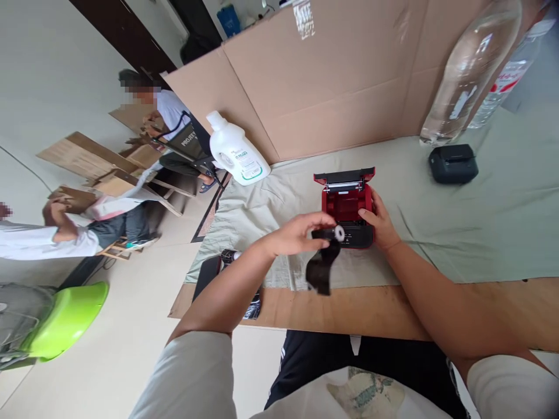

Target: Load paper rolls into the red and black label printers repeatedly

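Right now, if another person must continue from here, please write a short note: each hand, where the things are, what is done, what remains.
Left hand: holds a black roll with a white core; a dark strip hangs loose from it, in front of the printer.
Right hand: rests on the right side of the red printer, steadying it.
Printer: on the green cloth, lid open, compartment looks empty.
Done: lid opened, roll in hand.
Left: roll is not yet in the compartment; lid not closed.
Nearby: black device to the right, white jug to the left.
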The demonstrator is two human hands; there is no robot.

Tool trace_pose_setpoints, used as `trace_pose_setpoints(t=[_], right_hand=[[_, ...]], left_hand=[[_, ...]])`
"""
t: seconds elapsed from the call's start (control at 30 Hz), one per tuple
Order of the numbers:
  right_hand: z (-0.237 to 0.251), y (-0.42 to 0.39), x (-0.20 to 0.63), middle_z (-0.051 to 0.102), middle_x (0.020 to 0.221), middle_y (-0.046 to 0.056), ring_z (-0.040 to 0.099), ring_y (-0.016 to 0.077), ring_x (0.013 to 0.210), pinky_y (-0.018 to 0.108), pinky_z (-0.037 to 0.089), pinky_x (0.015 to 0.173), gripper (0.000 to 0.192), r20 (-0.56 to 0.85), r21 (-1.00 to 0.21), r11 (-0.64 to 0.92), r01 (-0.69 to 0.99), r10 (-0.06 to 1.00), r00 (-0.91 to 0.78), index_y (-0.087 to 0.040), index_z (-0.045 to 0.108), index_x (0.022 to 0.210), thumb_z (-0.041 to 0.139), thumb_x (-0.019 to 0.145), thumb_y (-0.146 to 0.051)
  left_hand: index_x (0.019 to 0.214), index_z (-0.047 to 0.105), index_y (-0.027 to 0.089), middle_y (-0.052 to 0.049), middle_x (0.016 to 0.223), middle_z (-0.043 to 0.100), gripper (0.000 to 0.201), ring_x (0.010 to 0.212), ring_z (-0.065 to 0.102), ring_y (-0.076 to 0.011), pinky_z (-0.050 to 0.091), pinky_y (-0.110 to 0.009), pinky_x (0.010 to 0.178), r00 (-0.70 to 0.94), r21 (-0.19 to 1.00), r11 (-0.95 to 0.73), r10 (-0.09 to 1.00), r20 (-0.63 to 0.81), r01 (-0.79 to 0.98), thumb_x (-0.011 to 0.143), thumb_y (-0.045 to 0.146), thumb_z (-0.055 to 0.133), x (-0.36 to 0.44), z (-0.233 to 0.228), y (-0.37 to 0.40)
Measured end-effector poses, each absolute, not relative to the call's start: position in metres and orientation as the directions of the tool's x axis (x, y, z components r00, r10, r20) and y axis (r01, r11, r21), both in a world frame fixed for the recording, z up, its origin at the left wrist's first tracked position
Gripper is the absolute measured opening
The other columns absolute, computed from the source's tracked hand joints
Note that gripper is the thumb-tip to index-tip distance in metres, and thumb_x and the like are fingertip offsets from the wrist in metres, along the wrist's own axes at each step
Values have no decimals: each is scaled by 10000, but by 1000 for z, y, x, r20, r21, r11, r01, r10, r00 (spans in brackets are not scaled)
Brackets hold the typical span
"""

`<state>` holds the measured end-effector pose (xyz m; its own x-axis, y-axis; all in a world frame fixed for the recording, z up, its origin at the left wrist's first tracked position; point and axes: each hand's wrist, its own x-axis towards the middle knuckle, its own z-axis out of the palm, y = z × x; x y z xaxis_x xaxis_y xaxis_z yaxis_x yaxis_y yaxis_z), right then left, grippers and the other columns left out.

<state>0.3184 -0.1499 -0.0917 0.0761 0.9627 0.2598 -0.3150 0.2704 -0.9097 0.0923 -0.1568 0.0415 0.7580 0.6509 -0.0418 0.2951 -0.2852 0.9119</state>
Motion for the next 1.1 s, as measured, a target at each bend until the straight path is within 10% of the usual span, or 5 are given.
trace_pose_setpoints(t=[0.13,0.47,0.83,1.1], right_hand=[[-96,-149,321,478,1526,24,452,287,1395,498,318,1201,802,266,-909,281,-308,960,91,-326,438,1448,758,742,-531],[-91,-153,317,443,1552,7,407,291,1432,475,275,1231,814,254,-892,261,-369,965,69,-329,422,1470,738,758,-564],[-96,-150,318,436,1556,22,397,290,1438,478,287,1225,835,292,-913,301,-276,954,75,-317,402,1480,704,763,-621],[-93,-151,319,465,1534,40,425,290,1418,477,307,1215,821,293,-919,305,-249,952,83,-294,411,1473,704,772,-604]], left_hand=[[996,690,215,-62,983,698,298,1006,630,-293,408,-505,1048,680,687,-580,714,167,439,704,162,725,143,25,-144],[1050,684,143,-142,1096,717,230,1114,623,-335,395,-505,1039,608,-51,-614,788,-91,788,848,197,588,176,35,-148],[1294,583,145,-156,1284,643,396,1141,615,-318,404,-495,1032,618,-62,-617,786,-4,784,899,180,570,180,16,-141],[970,731,196,-92,1073,704,320,1085,580,-291,401,-489,978,656,9,-673,724,210,740,985,388,476,166,-1,-156]])
